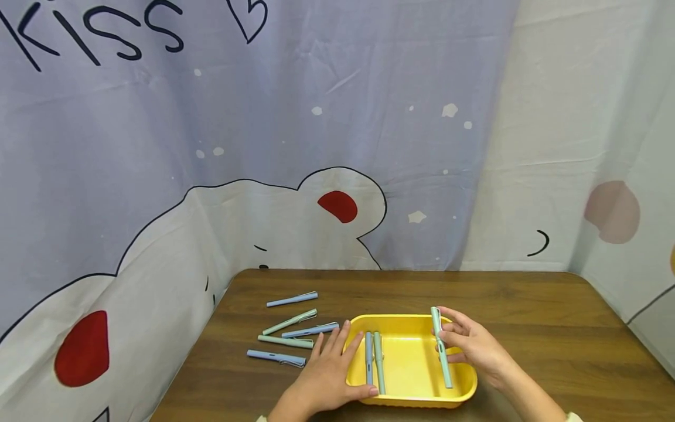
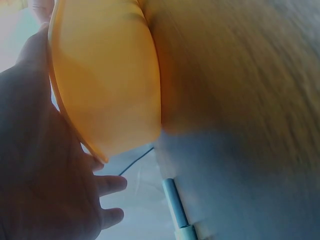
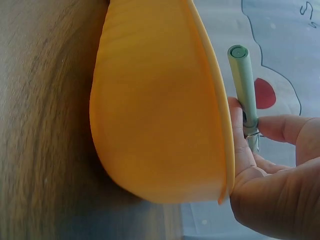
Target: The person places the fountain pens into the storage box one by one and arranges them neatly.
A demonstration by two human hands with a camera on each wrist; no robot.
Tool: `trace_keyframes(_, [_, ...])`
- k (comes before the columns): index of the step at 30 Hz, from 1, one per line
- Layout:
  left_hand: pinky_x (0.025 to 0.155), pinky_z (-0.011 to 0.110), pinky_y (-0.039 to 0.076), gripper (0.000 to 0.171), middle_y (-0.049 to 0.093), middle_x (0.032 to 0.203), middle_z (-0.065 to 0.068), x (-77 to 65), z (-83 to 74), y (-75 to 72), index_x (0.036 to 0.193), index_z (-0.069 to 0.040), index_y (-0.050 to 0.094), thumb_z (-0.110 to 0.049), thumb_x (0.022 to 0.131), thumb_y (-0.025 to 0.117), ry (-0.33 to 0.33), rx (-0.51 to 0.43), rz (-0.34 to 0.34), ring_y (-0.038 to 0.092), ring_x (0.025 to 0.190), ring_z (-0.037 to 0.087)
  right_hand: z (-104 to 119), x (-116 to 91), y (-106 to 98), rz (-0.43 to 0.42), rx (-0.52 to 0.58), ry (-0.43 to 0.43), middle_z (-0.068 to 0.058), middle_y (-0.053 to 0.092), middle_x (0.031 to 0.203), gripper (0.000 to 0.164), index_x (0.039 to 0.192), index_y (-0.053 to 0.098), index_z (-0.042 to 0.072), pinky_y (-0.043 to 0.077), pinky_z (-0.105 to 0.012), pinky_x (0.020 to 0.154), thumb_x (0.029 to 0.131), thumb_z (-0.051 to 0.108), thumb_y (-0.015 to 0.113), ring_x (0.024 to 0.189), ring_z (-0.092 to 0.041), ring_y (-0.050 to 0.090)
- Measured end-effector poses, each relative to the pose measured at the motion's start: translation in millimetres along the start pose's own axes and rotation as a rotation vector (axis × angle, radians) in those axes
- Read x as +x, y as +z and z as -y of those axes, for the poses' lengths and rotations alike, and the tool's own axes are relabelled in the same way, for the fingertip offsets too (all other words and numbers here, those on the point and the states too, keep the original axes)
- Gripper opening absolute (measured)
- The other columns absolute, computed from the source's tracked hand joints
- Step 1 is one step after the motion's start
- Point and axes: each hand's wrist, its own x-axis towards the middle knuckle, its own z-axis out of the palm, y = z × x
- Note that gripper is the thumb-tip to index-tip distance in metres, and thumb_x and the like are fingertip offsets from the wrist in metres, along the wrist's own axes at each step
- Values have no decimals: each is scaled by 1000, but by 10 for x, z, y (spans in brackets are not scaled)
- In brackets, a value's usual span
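My right hand (image 1: 477,346) pinches a light green pen (image 1: 442,351) between thumb and fingers, above the right end of a yellow tray (image 1: 411,402). The pen stands steeply, its clip end up in the head view; the right wrist view shows the pen's other end (image 3: 240,55) above the rim. My left hand (image 1: 327,372) rests against the tray's left end with fingers spread and fairly straight, the thumb on the near rim. Inside the tray, near that hand, a blue pen (image 1: 368,358) and a green pen (image 1: 379,363) lie side by side.
Left of the tray, several pens lie loose on the wooden table (image 1: 548,328): blue pens (image 1: 292,299) and green pens (image 1: 290,322), some close to my left fingers. A printed cloth (image 1: 337,117) hangs behind the table and along its sides.
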Motion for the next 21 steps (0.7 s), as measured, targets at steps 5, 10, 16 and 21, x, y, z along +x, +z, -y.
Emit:
trace_keyframes(5, [118,68,17,102,11,170,12,-10,-8,-12,162,-20,28,-82,84,53,-5,0,0,20,153,41,13,17,80,-25,-9,4,-11,65,114,68,158,26,4,59,-41,79,102,17,62,99,-33,68])
trace_keyframes(10, [118,68,17,102,11,170,12,-10,-19,-29,162,-20,28,-82,84,53,-2,-2,-3,20,153,40,20,30,150,-18,-18,-4,-12,64,113,68,158,27,3,59,-41,79,101,18,62,100,-35,68])
trace_keyframes(16, [118,67,18,103,11,170,12,1,-21,-29,162,-20,27,-82,84,53,-4,7,-3,21,153,40,17,60,232,-22,-34,1,-17,61,114,68,157,28,2,59,-41,78,101,16,63,98,-32,67])
trace_keyframes(21, [117,68,18,103,12,170,13,2,-21,-18,162,-20,28,-83,84,53,-5,1,-4,21,152,41,-7,89,284,-35,-41,5,-20,60,116,67,156,29,1,59,-41,78,100,14,63,97,-29,66])
